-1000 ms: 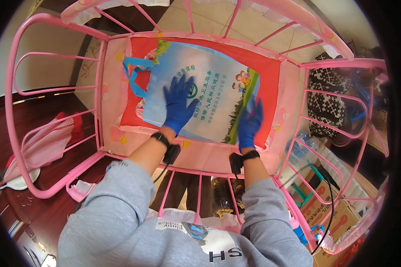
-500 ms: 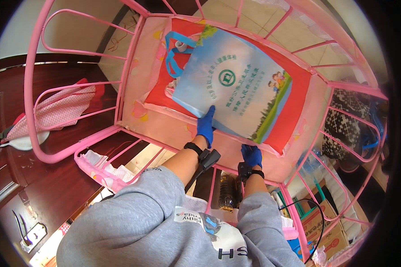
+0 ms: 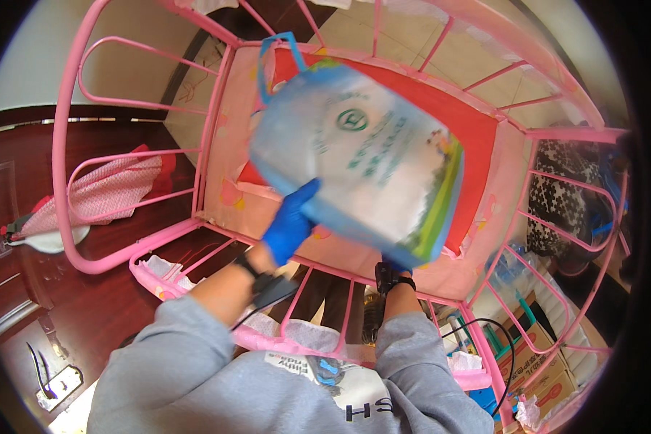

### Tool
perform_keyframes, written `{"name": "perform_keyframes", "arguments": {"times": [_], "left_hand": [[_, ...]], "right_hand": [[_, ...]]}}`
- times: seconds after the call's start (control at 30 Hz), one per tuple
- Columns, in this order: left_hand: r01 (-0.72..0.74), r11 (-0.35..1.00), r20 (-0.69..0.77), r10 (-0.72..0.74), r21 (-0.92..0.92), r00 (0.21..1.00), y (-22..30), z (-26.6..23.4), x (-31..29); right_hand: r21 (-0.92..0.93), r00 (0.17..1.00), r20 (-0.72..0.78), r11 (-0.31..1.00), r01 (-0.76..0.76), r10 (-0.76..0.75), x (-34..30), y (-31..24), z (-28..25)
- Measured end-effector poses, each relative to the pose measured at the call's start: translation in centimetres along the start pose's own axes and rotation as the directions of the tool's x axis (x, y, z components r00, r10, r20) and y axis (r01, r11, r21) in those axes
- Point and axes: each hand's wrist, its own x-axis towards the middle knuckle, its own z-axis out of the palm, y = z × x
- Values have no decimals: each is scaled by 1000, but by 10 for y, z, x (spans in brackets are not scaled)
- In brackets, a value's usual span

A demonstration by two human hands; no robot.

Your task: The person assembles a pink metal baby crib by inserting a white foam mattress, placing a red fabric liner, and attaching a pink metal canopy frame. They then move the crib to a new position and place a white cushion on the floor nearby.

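A light-blue and white tote bag (image 3: 354, 155) with green print and blue handles (image 3: 289, 43) is lifted and tilted above the pink bed of a metal-railed cot. My left hand (image 3: 289, 226), in a blue glove, grips its near left edge, thumb on top and fingers out of sight beneath. At the near right corner is my right hand (image 3: 396, 265), also gloved in blue; the bag covers most of it and its fingers do not show. A red cloth or mat (image 3: 477, 173) lies under the bag on the cot's base. The bag is blurred by motion.
Pink rails (image 3: 195, 130) enclose the cot, the nearest one crossing under my forearms. A reddish patterned cloth (image 3: 101, 188) lies on the dark wooden surface at the left. Cardboard boxes (image 3: 542, 369) and a black-and-white patterned item (image 3: 560, 202) stand beyond the right rail.
The bag has risen off the red cloth and shifted left, its handles swinging up. My left hand has moved left and closed on its edge; my right hand has gone largely beneath its corner.
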Motion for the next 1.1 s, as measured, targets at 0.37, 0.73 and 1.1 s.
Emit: {"name": "perform_keyframes", "arguments": {"times": [0.37, 0.73, 1.1], "left_hand": [[-117, 993, -517, 86, -28, 852, 119, -121, -282], [-433, 901, -629, 347, 18, 696, 143, -116, -424], [-283, 955, -335, 240, -86, 911, 134, -70, -306]], "right_hand": [[-287, 980, -187, 958, 10, -66, -93, -25, 64], [-196, 985, -39, 968, 155, -165, -192, -109, 201], [-197, 947, 223, 941, 275, -230, -201, -189, 320]]}}
